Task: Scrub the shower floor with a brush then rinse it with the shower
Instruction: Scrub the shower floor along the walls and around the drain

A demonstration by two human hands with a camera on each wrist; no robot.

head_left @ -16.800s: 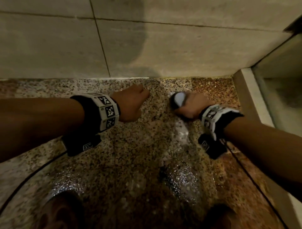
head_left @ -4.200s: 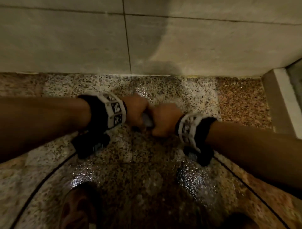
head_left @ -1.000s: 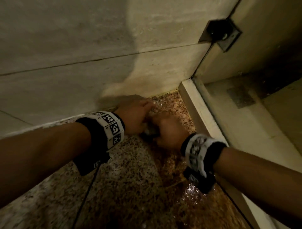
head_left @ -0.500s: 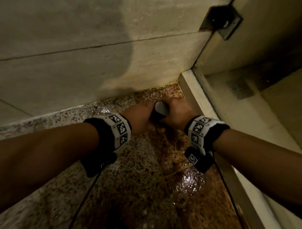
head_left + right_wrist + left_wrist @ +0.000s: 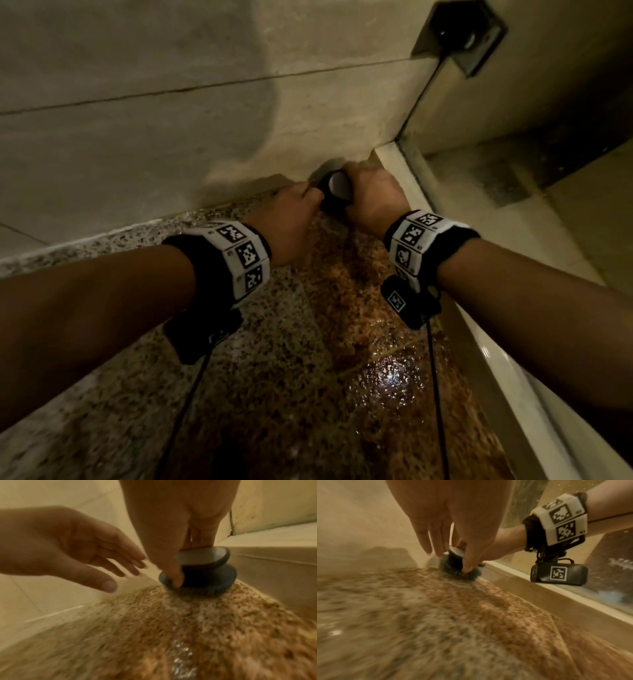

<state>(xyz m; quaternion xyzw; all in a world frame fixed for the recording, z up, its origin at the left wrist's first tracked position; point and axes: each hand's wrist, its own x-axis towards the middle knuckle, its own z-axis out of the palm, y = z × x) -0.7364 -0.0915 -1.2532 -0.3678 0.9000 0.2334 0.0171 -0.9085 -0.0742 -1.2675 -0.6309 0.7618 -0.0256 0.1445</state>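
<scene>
A round dark brush [image 5: 337, 190] with a pale cap stands bristles-down on the wet speckled shower floor [image 5: 291, 377], deep in the corner where the wall meets the kerb. My right hand [image 5: 368, 198] grips its knob from above, with the thumb pressed on the base [image 5: 173, 578]. My left hand [image 5: 291, 219] hovers just left of the brush [image 5: 205, 574], its fingers [image 5: 135, 562] straight and holding nothing. In the left wrist view its thumb [image 5: 468, 566] overlaps the brush [image 5: 452, 562]; contact cannot be told.
A beige tiled wall [image 5: 171, 137] rises straight ahead. A pale raised kerb [image 5: 404, 178] with a glass panel [image 5: 496, 144] and a dark metal bracket [image 5: 459, 34] closes the right side. Water glistens on the floor [image 5: 394, 380] near me. Thin cables hang from both wrists.
Both hands and the brush have moved farther into the corner against the wall and kerb. The left hand's fingers now lie straight beside the brush instead of around it.
</scene>
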